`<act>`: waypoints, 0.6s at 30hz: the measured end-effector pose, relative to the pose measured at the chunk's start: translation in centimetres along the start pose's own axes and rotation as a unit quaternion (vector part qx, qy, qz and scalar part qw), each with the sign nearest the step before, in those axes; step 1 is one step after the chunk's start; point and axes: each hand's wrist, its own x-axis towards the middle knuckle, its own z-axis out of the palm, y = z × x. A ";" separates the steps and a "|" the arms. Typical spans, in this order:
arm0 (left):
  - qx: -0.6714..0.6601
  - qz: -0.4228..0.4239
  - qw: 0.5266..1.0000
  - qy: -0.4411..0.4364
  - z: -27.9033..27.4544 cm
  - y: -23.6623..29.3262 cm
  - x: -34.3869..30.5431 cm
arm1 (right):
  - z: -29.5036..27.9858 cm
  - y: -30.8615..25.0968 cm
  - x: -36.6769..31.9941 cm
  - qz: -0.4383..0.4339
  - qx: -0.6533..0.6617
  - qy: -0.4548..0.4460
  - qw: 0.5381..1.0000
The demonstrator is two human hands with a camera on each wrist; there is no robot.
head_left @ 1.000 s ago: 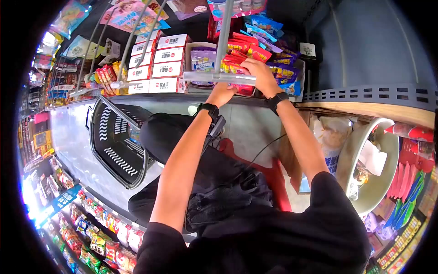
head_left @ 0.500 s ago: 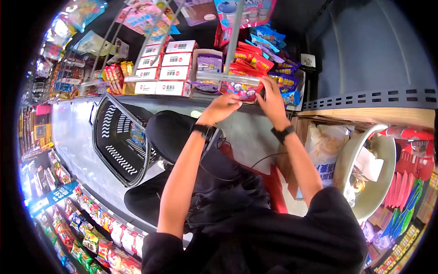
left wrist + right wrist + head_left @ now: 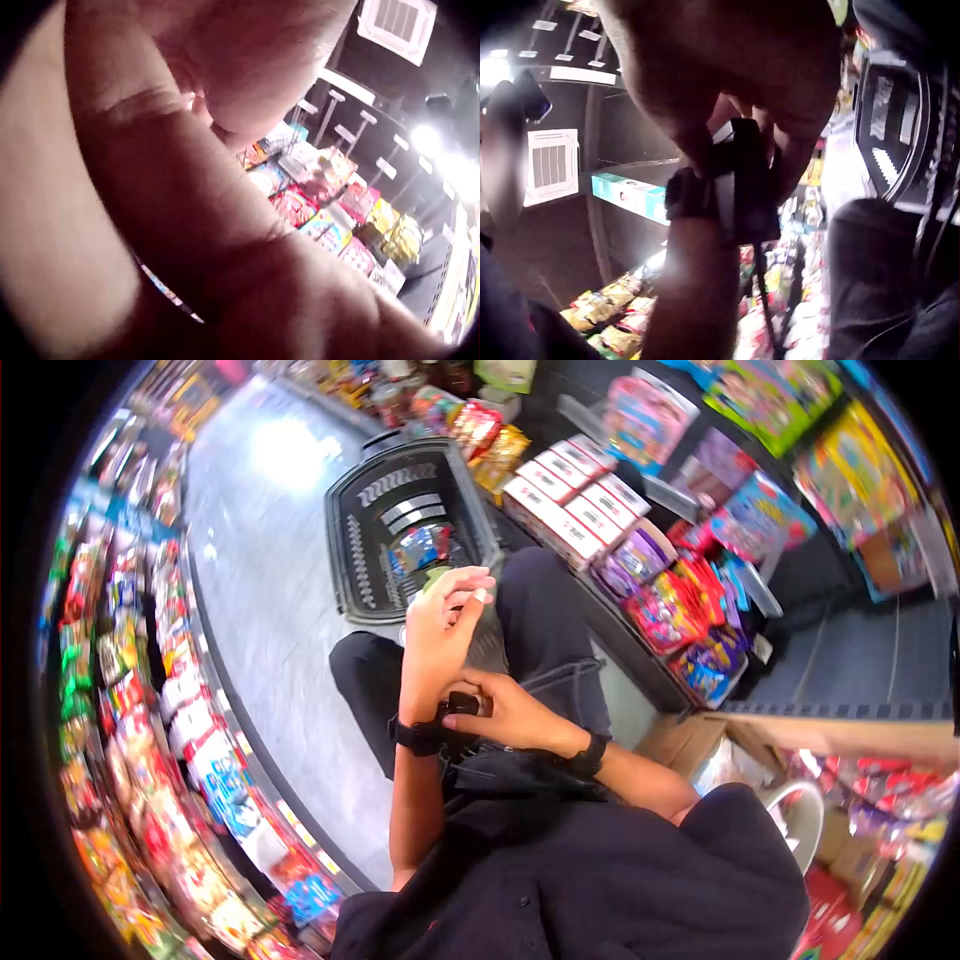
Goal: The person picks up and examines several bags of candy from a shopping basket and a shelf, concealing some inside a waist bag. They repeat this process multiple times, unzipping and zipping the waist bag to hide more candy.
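In the head view my left hand is raised over my lap, its fingers loosely bent and holding nothing. My right hand reaches across to the left wrist. Its thumb and fingers grip the small black wrist camera, which sits on a black strap. From the right wrist view, the fingers wrap both sides of the boxy camera, and a cable hangs below it. Large, close fingers fill much of the left wrist view.
Beyond the left hand, a black shopping basket stands on the floor with a blue packet inside. White boxes and red candy bags fill the shelf at right. Snack bags line the left shelf. A pale bin stands at lower right.
Both hands have left the red candy bags on the shelf and come back over the lap. The right hand has taken hold of the left wrist camera. The head view has turned left.
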 end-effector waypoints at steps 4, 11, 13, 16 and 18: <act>0.047 0.019 0.995 0.087 -7.1 -1.1 1.7 | 1.4 0.1 6.1 -0.075 -0.118 -0.059 0.988; -0.191 -0.138 0.970 0.067 -18.0 -8.7 14.7 | -13.5 1.6 30.3 -0.034 -0.339 0.061 0.938; -0.312 -0.177 0.933 0.043 -19.8 -16.6 19.4 | -18.8 6.2 37.9 -0.056 -0.444 0.097 0.889; -0.259 -0.292 0.919 0.064 -20.7 -26.8 24.7 | -25.9 14.1 47.7 -0.052 -0.490 0.093 0.865; -0.143 -0.354 0.924 0.039 -20.3 -35.2 27.4 | -29.4 20.0 52.7 0.032 -0.514 0.105 0.851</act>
